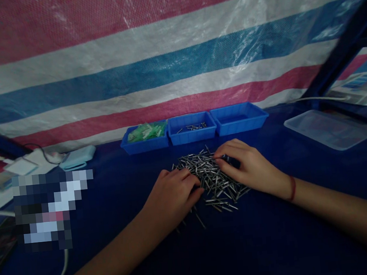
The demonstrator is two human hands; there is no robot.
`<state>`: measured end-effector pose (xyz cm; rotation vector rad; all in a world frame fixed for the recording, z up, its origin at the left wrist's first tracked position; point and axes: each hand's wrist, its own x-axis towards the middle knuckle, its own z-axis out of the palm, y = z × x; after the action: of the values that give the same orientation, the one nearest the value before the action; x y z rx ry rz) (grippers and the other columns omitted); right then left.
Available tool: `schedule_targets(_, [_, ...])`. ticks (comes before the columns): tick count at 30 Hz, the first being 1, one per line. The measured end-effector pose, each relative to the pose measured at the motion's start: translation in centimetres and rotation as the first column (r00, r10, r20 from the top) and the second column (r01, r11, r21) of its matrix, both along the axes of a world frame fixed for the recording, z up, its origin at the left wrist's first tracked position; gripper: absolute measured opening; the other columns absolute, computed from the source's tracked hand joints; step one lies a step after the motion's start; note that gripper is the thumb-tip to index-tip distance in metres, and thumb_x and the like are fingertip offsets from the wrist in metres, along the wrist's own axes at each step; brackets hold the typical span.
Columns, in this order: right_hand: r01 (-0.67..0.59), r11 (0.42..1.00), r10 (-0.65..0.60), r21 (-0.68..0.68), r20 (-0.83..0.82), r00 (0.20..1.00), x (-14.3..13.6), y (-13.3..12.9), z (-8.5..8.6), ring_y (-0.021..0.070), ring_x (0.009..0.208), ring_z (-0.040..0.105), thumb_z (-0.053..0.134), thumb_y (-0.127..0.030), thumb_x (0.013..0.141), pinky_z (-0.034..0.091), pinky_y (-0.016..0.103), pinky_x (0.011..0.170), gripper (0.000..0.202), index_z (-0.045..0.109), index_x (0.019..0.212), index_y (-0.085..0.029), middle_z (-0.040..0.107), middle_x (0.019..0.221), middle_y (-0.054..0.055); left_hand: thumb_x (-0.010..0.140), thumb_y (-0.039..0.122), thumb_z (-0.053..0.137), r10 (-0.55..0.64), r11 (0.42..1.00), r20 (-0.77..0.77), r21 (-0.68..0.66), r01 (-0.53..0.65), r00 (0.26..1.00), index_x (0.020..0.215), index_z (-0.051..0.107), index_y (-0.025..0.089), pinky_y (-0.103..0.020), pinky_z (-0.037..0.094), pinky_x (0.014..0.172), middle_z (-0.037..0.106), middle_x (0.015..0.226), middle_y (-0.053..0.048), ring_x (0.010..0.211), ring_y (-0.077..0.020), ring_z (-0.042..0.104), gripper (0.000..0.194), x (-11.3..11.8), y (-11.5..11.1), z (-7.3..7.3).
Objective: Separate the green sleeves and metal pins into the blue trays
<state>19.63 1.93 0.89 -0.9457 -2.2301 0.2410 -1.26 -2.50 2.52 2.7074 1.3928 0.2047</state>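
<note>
A loose heap of thin silvery metal pins [211, 173], which look like blind rivets, lies on the dark blue table. My left hand [177, 190] rests at the heap's left edge, its fingers curled down and the thumb close to the index finger. At the upper right of the heap, my right hand [246, 164] has its thumb and index finger drawn together in a pinch. Whatever either hand has between its fingertips is hidden or too small to make out. A few stray pins lie below my left hand.
Behind the heap stand three blue bins: the left bin [145, 146] holds green-and-clear packets, the middle bin [193, 135] some pins, the right bin [242, 125] nothing visible. A translucent plastic lid [330, 130] lies right. At left are a light-blue case [77, 157] and a white cable [66, 263].
</note>
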Motion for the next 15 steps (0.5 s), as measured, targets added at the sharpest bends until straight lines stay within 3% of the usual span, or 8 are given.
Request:
schedule_targets(7, [-0.022,1.000,0.023,-0.014,0.012,1.000,-0.21,-0.39,0.15,0.0178,0.080,0.056,0.051,-0.018,0.083,0.043,0.034,0.075,0.010,0.061,0.082,-0.017,0.064,0.083,0.004,0.086,0.038,0.053,0.054,0.999,0.013,0.003,-0.054,0.998,0.084,0.060,0.019,-0.033,0.033,0.065,0.062,0.083,-0.001,0.078,-0.0197,0.058,0.020,0.27,-0.05,0.08])
schedule_targets(15, [-0.040,0.999,0.040,-0.023,0.014,0.999,-0.09,-0.76,0.11,0.0176,0.079,0.056,0.050,-0.018,0.084,0.043,0.035,0.075,0.010,0.060,0.082,-0.017,0.064,0.083,0.004,0.087,0.024,0.049,0.082,0.996,0.017,-0.025,-0.081,0.997,0.081,0.060,0.019,-0.032,0.033,0.064,0.062,0.082,-0.001,0.077,-0.0181,0.058,0.013,0.31,-0.36,0.26])
